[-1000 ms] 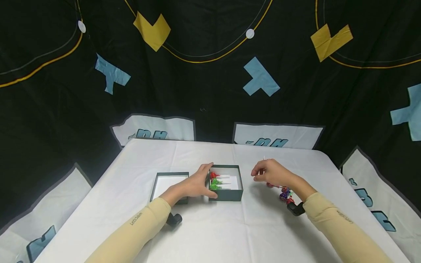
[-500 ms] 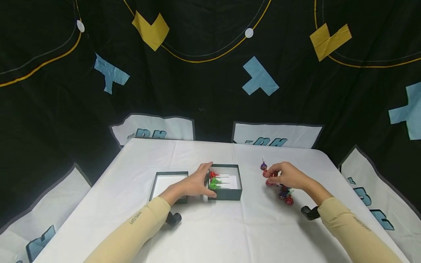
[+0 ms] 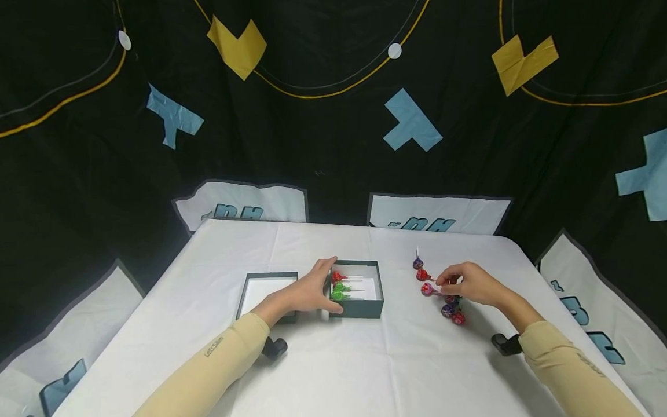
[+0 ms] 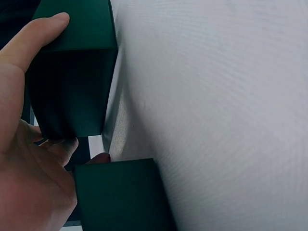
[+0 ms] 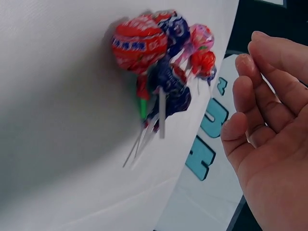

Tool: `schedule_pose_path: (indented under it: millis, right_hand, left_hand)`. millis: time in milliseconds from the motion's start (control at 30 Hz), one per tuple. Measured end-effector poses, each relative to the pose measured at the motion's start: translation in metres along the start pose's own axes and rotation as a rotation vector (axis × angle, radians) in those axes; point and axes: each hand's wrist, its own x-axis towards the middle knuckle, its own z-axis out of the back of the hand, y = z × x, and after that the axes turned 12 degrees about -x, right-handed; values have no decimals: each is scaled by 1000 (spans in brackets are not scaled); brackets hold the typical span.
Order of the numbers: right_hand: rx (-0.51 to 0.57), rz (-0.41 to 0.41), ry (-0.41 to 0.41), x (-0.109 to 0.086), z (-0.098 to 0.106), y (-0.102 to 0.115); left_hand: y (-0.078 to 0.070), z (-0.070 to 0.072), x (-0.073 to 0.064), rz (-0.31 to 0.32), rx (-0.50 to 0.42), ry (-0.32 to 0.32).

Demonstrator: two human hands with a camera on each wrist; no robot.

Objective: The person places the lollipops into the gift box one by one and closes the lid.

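My left hand (image 3: 304, 291) grips the dark green box (image 3: 359, 310) from its left side. In the left wrist view its thumb (image 4: 52, 26) presses one wall while the other fingers reach round the opposite side. Inside the box lie a red lollipop (image 3: 337, 277) and green lollipops (image 3: 340, 289). To the right, my right hand (image 3: 475, 283) hovers above a group of wrapped lollipops, its fingers loosely bent and holding nothing in the right wrist view. A pink lollipop (image 3: 427, 288), a red one (image 3: 422, 275) and a purple one (image 3: 418, 263) lie beside its fingertips; red-and-blue ones (image 5: 139, 44) cluster below.
A shallow green-edged box lid (image 3: 264, 285), white inside, lies left of the box, partly behind my left wrist. All this rests on a white cloth-covered table (image 3: 333, 365). Beyond the table hangs a black curtain (image 3: 323, 139) with tape shapes.
My right hand has moved right, from near the box to above the lollipop group, uncovering the purple, red and pink ones. The left hand and box have stayed put.
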Motion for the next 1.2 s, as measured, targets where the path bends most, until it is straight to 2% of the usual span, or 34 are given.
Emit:
schedule_pose_path:
  millis: [433,867,1200]
  right_hand:
    - [7,-82,-6,-10,0,-24]
    - [-43,-88,-59,-18,-6,-50]
    - [-34,-152,-49,-23,-9,-59]
  left_hand:
    - [-1,0,0,-2,5,-4]
    - [1,0,0,-5,24,-2]
    - [1,0,0,-6,17,-1]
